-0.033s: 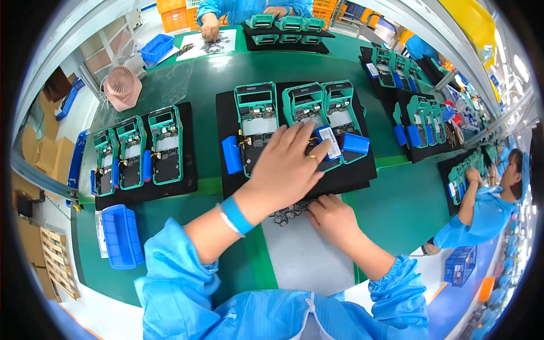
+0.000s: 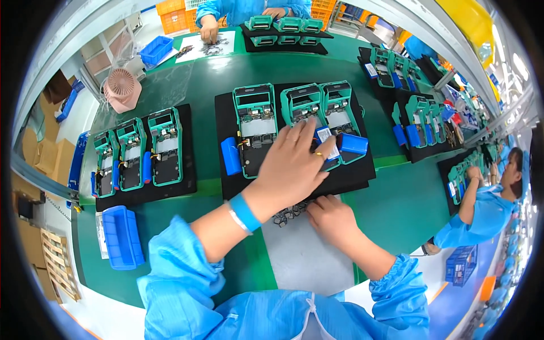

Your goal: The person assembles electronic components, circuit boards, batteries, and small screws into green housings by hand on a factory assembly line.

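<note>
My left hand (image 2: 292,170) reaches over the middle of three green device housings (image 2: 301,97) on a black mat (image 2: 226,113). Its fingers are stretched out over the open inside and the thumb is apart, near a blue battery pack with a white label (image 2: 327,140). Whatever lies under the palm and fingertips is hidden. Nearer to me, my right hand (image 2: 334,220) has its fingers curled at the edge of a pile of small dark parts (image 2: 286,216); what they pinch, if anything, cannot be made out. Another blue battery pack (image 2: 231,156) lies beside the left housing (image 2: 256,133).
A second mat with three housings (image 2: 165,144) lies left, behind a blue bin (image 2: 123,238). A pink fan (image 2: 122,90) stands farther back. Across the green table (image 2: 221,76) a person's hand (image 2: 209,28) touches small parts on white paper. More housings (image 2: 419,119) and another person are at right.
My left hand has shifted slightly to the right over the middle housing, its fingers drawn a little closer together. My right hand stays at the pile.
</note>
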The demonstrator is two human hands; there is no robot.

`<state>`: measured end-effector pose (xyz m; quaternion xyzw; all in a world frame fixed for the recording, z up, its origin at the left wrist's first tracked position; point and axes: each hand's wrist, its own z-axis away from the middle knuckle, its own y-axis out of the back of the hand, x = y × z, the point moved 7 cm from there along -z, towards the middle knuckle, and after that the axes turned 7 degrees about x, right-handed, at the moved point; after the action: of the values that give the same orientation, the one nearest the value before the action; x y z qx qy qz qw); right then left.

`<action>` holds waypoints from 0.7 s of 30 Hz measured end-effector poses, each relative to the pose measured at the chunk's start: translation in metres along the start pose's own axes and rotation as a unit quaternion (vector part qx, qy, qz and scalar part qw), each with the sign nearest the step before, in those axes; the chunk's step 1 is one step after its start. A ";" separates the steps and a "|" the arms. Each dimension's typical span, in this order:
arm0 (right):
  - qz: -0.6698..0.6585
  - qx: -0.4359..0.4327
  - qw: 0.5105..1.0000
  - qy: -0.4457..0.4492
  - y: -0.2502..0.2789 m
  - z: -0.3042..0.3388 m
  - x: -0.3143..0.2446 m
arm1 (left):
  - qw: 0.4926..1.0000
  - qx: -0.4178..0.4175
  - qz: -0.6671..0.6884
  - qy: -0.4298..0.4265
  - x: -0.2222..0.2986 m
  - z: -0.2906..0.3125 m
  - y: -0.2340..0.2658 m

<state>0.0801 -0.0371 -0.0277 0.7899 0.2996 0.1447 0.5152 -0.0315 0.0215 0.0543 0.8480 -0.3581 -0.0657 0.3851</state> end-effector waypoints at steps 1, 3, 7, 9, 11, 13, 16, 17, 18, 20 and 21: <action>0.030 -0.018 0.999 0.025 -0.003 -0.001 -0.001 | 1.000 0.000 -0.011 0.003 0.002 -0.007 -0.008; 0.058 -0.032 0.997 0.048 -0.008 -0.001 -0.005 | 0.998 -0.052 -0.022 0.008 0.002 -0.012 -0.039; 0.119 -0.084 0.988 0.059 -0.018 -0.004 -0.015 | 0.996 -0.087 0.004 0.024 -0.001 -0.019 -0.046; 0.130 -0.103 0.984 0.062 -0.021 -0.004 -0.016 | 0.998 -0.065 0.013 -0.001 -0.001 -0.018 -0.038; 0.139 -0.128 0.980 0.055 -0.025 -0.004 -0.017 | 0.989 -0.026 0.125 0.070 -0.008 -0.009 -0.023; 0.131 -0.116 0.983 0.057 -0.020 -0.006 -0.016 | 0.988 0.000 0.120 0.095 -0.012 0.005 -0.011; 0.115 -0.095 0.988 0.047 -0.011 -0.006 -0.014 | 0.995 0.009 0.061 0.081 -0.014 0.029 0.001; 0.108 -0.086 0.990 0.035 -0.009 -0.007 -0.012 | 0.998 -0.003 0.031 0.056 -0.012 0.034 0.000; 0.108 -0.083 0.990 0.035 -0.009 -0.006 -0.011 | 0.998 -0.010 0.025 0.060 -0.010 0.038 -0.001; 0.108 -0.112 0.988 0.005 -0.016 -0.004 -0.004 | 0.998 -0.001 0.008 0.063 0.000 0.036 -0.004; 0.109 -0.110 0.988 0.006 -0.015 -0.005 -0.005 | 0.998 -0.018 0.007 0.067 0.003 0.033 -0.010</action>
<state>0.0689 -0.0317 -0.0389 0.7552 0.1974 0.2367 0.5785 -0.0369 0.0044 0.0254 0.8408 -0.3366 -0.0122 0.4238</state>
